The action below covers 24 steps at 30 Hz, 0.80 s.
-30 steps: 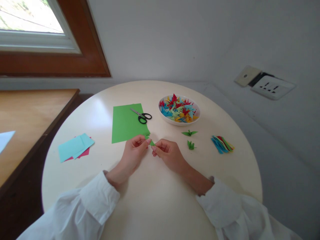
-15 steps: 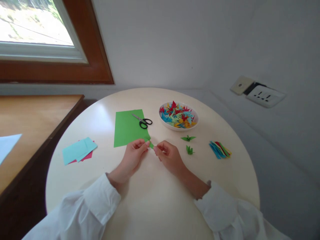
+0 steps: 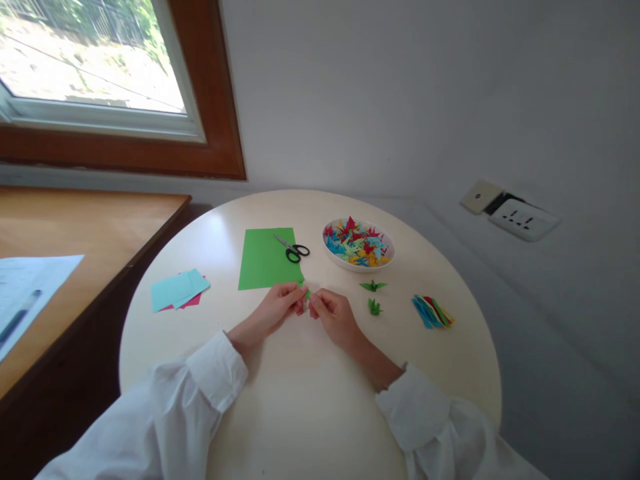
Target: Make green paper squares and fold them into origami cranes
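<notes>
Between my hands is a small folded piece of green paper [image 3: 307, 293], mostly covered by my fingers. My left hand [image 3: 281, 305] pinches it from the left, thumb on top. From the other side, my right hand [image 3: 335, 313] grips its right end with thumb and fingertips. A sheet of green paper [image 3: 265, 263] lies just beyond my left hand, and black-handled scissors [image 3: 296, 252] rest across its right edge. To the right of my right hand, a green paper crane [image 3: 373, 285] sits above another small green folded paper figure [image 3: 375, 307].
A white bowl [image 3: 360, 268] full of colourful paper cranes stands at the back right. Paper strips [image 3: 433, 312] lie at the right. Light blue and red paper pieces [image 3: 180, 290] are at the left. A wooden desk [image 3: 90, 213] adjoins the round white table [image 3: 300, 413].
The camera view has shifted, showing more of the window and desk. Both hands keep hold of the green paper, with their fingers slightly moved around it.
</notes>
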Motion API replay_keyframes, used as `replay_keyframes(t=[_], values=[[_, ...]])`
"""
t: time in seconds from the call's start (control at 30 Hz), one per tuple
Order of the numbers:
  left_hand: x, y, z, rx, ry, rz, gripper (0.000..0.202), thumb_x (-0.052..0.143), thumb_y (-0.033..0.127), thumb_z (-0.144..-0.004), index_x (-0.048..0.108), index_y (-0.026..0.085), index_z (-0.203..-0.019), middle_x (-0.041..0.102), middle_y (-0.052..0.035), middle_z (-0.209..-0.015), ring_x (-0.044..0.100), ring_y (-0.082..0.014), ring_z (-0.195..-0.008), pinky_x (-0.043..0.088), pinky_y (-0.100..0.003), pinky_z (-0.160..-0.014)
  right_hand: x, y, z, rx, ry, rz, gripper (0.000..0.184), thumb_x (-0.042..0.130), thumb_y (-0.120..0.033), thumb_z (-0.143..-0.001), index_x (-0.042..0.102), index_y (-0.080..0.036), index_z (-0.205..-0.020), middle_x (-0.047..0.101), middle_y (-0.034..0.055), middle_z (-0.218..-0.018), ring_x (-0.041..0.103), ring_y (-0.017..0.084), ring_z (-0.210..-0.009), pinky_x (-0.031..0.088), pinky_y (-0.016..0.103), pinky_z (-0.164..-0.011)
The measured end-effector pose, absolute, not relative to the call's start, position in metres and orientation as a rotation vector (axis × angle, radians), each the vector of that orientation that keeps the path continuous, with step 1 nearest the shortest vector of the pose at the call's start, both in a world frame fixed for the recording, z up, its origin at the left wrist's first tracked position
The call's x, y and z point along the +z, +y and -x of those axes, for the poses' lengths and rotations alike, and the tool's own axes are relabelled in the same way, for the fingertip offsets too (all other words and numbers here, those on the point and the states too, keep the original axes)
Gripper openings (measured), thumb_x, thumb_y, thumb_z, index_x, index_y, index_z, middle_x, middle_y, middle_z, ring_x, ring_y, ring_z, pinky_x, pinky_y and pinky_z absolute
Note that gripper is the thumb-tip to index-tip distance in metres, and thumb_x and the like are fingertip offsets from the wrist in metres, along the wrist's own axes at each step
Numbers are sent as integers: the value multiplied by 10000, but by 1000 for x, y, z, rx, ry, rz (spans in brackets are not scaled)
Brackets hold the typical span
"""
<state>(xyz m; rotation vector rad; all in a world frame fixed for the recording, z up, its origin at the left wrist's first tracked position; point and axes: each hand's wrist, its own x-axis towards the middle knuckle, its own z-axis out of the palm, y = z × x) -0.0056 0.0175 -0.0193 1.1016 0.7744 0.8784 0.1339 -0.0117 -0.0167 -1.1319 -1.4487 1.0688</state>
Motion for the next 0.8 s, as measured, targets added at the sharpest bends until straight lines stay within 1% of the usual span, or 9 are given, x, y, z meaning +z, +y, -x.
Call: replay_keyframes(t=[0.07,0.17,0.3,0.4,0.47,0.57,0.67,0.8], values=[[-19,17,7,844,715,-1085,407,658,459,-719,480,153,-517,452,29,-484,433,-91,-491,332,-251,-531,-16,-12,-133,1150,-1409,1092,390,563,-514,-722,479,-203,-502,477,-27,-481,418,110,-491,346,257,-503],[-17,15,6,816,639,-1025,383,669,397,-722,463,155,-506,423,43,-467,399,-78,-473,308,-240,-514,-17,-12,-131,1262,-1310,1054,393,603,-512,-681,474,-199,-481,468,-34,-471,401,101,-477,336,257,-498],[-11,8,3,825,611,-983,235,670,290,-712,552,141,-573,482,24,-524,419,-78,-505,328,-229,-531,-23,-8,-132,1304,-1230,1043,386,573,-512,-698,466,-198,-501,446,-44,-469,388,94,-461,312,253,-484],[-8,3,2,806,608,-993,176,656,245,-700,585,139,-578,502,10,-538,428,-83,-506,349,-231,-534,-26,-6,-134,1328,-1197,1034,402,572,-531,-694,443,-201,-503,416,-58,-446,360,87,-437,286,249,-464],[-7,1,2,765,602,-1006,164,651,262,-701,619,132,-607,515,-1,-545,428,-86,-497,351,-233,-520,-26,-5,-136,1357,-1194,1023,418,584,-538,-685,430,-201,-492,404,-64,-431,344,82,-426,273,247,-458],[-7,-1,2,710,620,-1000,218,660,338,-708,656,125,-658,519,-8,-540,416,-86,-480,343,-236,-500,-23,-4,-138,1422,-1218,997,438,619,-546,-655,436,-196,-466,397,-68,-410,338,77,-419,261,246,-458],[-7,-2,2,689,654,-1043,270,674,389,-714,668,122,-672,522,-9,-548,394,-78,-478,328,-234,-499,-22,-4,-138,1477,-1226,971,436,640,-553,-637,462,-192,-471,397,-72,-407,331,74,-413,245,244,-453],[-6,-2,2,706,651,-1145,302,686,420,-711,671,122,-659,512,1,-546,370,-69,-477,300,-229,-496,-23,-4,-137,1521,-1183,936,458,618,-574,-655,432,-199,-470,392,-71,-418,340,77,-419,261,245,-462]])
